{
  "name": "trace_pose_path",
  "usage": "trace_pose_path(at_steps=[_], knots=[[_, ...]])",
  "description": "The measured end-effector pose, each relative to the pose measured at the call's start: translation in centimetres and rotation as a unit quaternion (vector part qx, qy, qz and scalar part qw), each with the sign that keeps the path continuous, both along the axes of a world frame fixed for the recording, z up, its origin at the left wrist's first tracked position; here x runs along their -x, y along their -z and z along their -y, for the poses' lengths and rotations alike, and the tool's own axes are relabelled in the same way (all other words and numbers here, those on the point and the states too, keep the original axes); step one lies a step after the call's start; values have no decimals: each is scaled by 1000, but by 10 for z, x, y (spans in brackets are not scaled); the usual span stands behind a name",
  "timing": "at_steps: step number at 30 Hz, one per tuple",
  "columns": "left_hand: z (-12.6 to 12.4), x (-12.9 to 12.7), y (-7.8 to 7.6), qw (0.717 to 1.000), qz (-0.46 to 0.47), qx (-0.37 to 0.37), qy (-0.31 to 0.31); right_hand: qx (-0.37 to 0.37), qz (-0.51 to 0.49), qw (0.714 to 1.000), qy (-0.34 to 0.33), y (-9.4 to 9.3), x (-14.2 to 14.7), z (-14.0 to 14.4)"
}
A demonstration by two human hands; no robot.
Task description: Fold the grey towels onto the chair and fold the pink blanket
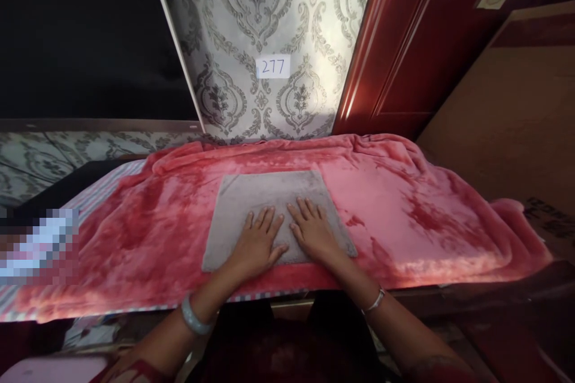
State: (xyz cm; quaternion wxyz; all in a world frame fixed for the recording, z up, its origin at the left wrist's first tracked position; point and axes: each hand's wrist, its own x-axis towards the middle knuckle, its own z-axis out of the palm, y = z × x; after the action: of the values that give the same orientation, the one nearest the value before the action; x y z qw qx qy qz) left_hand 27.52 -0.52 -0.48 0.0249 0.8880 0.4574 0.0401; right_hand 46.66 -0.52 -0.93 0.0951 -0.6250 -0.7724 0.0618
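A grey cloth (251, 191) lies spread flat on a pink plush blanket (372, 203). On the left half of the cloth rests my left hand (258, 242), palm down with the fingers apart. My right hand (314, 230) lies palm down on the cloth's right half, its fingers also spread. The two hands are close together but do not touch. Neither one grips anything. The cloth's far corners and near edge show, though my wrists cross the near edge.
Under the blanket a striped cloth (108, 185) shows at the left. Behind stand a dark television screen (90, 36) and patterned wallpaper with a paper label (273, 66) reading 277. A red wooden door frame (404, 36) and a large cardboard box (507, 119) are at the right.
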Motion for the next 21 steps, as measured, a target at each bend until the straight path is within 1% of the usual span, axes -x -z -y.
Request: trace_pose_path(at_steps=[2,5,7,10,13,15,17,18,20,21], knots=[[-1,3,4,1000,5,-9,0,-5,-2,1000,3,2,1,1],[-4,18,4,1000,10,-28,-8,-11,-8,1000,4,2,0,-1],[-5,34,4,998,3,-42,-37,-11,-13,1000,5,2,-1,-1],[-2,63,5,994,-13,-55,-97,-8,-17,1000,5,3,-1,0],[4,91,7,988,-18,-48,-145,-6,-21,1000,5,3,0,1],[8,104,5,986,-19,-32,-165,-3,-28,1000,6,2,0,1],[11,108,0,983,-27,-26,-182,5,-39,999,2,1,-3,-1],[12,106,-4,980,-32,-28,-193,9,-49,999,-5,1,-6,-4],[12,91,-13,978,-32,-43,-204,3,-79,997,-16,0,-15,-9],[12,79,-17,979,-25,-52,-194,-11,-93,996,-15,0,-21,-12]])
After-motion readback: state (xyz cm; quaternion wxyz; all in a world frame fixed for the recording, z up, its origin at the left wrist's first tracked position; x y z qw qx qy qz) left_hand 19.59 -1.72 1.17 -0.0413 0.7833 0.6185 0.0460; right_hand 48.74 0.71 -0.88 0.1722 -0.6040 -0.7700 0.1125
